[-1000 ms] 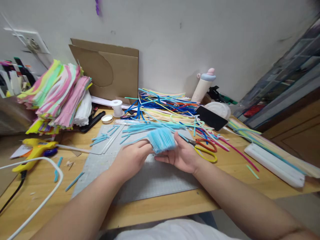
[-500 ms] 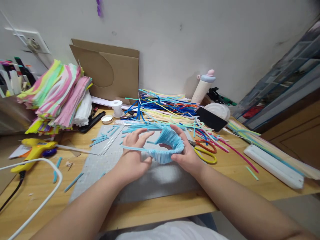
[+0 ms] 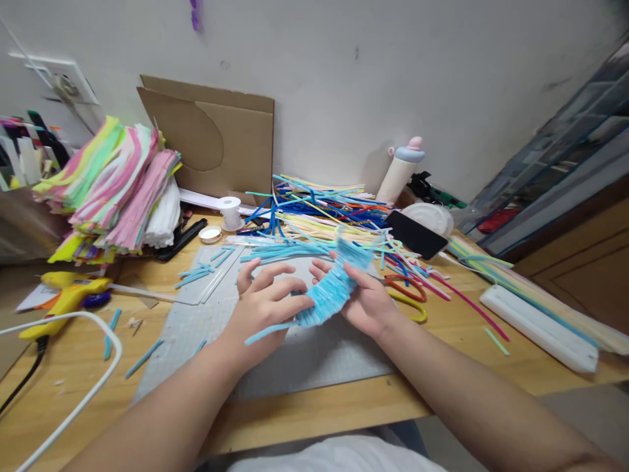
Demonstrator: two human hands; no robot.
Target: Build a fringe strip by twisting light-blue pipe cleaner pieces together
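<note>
A light-blue band of pipe cleaners [image 3: 327, 296], ribbed and gently curved, is held above the grey cutting mat [image 3: 314, 360]. Its upper end is blurred. My left hand [image 3: 268, 305] pinches the lower left end, where one loose stem sticks out to the left; the thumb is hidden. Cradling the band from the right is my right hand [image 3: 371, 307], its thumb on the near face and its other fingers behind. Short blue pipe cleaner pieces [image 3: 195, 274] lie on the mat beside clear sticks [image 3: 221, 275]. Scissors with orange and yellow handles [image 3: 410, 288] rest right of my right hand.
A yellow glue gun [image 3: 73, 301] and a looping white cable [image 3: 115, 347] occupy the left. Bundled pipe cleaners [image 3: 122, 190] and cardboard [image 3: 236, 137] stand behind. Loose coloured pipe cleaners [image 3: 319, 210], a bottle [image 3: 399, 172], a phone [image 3: 417, 235] and a white power strip [image 3: 538, 326] are farther round.
The blue band was curled into an open loop and is now turned and spread into a shallower curve. My right hand has rolled palm-up beneath it; my left hand's fingers have moved onto its end.
</note>
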